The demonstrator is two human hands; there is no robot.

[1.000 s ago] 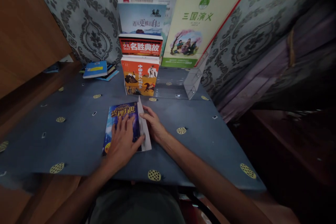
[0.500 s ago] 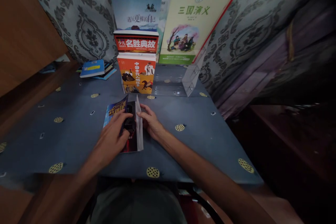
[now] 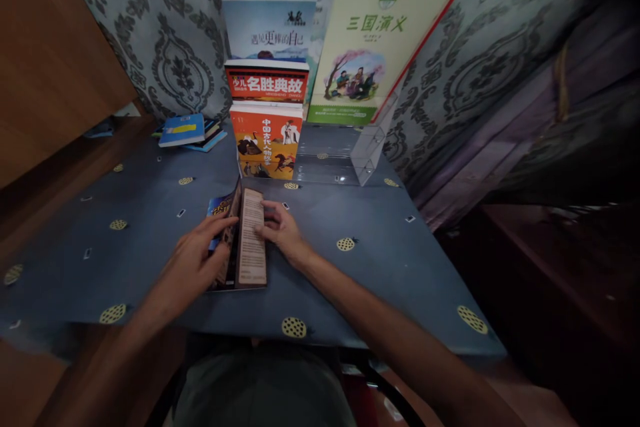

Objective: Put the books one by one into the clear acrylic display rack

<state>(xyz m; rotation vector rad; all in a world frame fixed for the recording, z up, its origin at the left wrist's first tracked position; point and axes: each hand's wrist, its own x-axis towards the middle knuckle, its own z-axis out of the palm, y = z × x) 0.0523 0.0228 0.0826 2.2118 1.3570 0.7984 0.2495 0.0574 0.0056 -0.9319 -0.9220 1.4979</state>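
Observation:
A small book (image 3: 253,240) with a blue cover lies part-way open near the front of the table. Its right side shows a brown-edged page of small print, and the blue cover stands tilted up on the left. My left hand (image 3: 200,257) holds the cover and left-side pages, thumb and fingers closed over them. At the right edge of the printed page, my right hand (image 3: 284,233) grips the page between thumb and fingers. Some of its fingertips are hidden.
Behind the book, a clear rack (image 3: 370,147) holds several books, including an orange one (image 3: 267,143) and a pale green one (image 3: 360,47). A small stack of books (image 3: 183,130) lies at the back left. A patterned cloth (image 3: 400,280) covers the table.
Inside the book, a dark page has given way to a brown-edged printed page on the right. Both hands stay at the book. The view has shifted slightly.

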